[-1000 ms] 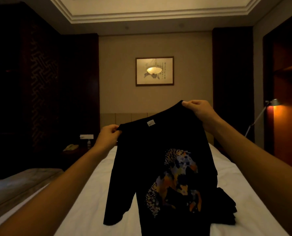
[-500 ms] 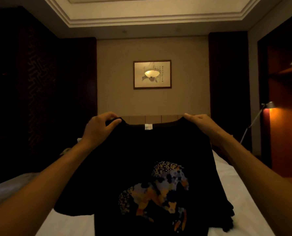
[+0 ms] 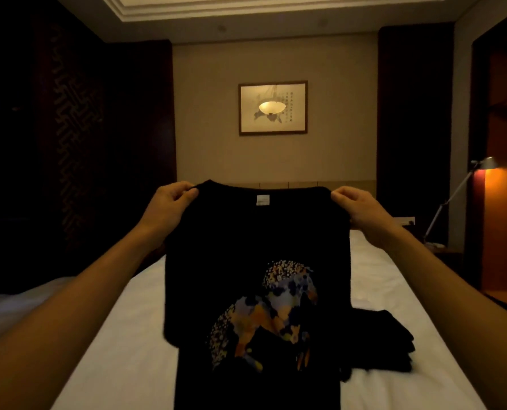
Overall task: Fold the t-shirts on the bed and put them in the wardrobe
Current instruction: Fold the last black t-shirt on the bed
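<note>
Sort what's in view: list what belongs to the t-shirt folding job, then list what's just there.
Part of the job:
black printed t-shirt, held up by its shoulders
left hand and right hand, each pinching a shoulder
dark clothes pile on the bed, right of the shirt
white bed

Just there:
framed picture on the wall
desk lamp, lit, at right

2 bare forearms, no sleeves or jewellery visible on either.

Head-high view along bed [image 3: 394,291]
</note>
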{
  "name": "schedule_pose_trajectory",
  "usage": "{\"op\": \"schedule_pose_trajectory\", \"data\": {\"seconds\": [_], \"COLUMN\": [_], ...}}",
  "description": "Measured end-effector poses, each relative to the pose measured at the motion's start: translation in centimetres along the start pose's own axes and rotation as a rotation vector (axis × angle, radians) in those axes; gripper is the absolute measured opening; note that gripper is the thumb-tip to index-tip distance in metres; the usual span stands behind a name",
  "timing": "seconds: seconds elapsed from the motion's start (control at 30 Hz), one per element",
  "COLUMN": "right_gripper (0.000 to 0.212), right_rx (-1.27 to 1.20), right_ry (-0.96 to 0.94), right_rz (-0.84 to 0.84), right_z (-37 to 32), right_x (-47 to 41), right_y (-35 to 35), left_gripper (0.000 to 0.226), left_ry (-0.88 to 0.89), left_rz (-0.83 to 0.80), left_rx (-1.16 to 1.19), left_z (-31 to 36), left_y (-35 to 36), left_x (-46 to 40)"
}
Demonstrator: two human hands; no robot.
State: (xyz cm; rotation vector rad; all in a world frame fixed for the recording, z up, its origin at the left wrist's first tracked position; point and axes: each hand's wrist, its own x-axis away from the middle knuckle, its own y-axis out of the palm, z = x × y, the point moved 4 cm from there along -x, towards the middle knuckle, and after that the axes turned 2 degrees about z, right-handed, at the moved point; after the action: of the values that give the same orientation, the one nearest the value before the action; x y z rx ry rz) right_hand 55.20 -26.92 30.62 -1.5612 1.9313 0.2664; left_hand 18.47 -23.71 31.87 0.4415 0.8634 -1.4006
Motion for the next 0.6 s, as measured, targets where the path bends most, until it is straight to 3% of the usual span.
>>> {"op": "schedule_pose_trajectory", "data": {"seconds": [0.17,0.3,0.43,0.6], "right_gripper": [0.027,0.034,0.038,0.040], "right_rx": [0.394,0.799,0.893,0.994], "right_ry": [-0.132,-0.123,-0.345,-0.426], "right_rz": [0.259,0.438,0.540,0.623], "right_z": [2.6,5.3,7.2,8.6], "right_x": [0.2,1.6,1.3,-1.4], "right_y": [1.8,2.3,3.1,5.2], "left_gripper": [0.023,0.029,0.033,0.044], "left_ry": [0.018,0.154,0.417,0.503], "left_rz": [0.173,0.308,0.324,0.353], "left_rx": [-0.193,-0.612,-0.810,-0.947], "left_z": [-3.9,-5.8,-6.4,-8.6], "left_y": [1.9,1.7,1.3,1.1], "left_x": [2.1,3.7,3.2,0.0]}}
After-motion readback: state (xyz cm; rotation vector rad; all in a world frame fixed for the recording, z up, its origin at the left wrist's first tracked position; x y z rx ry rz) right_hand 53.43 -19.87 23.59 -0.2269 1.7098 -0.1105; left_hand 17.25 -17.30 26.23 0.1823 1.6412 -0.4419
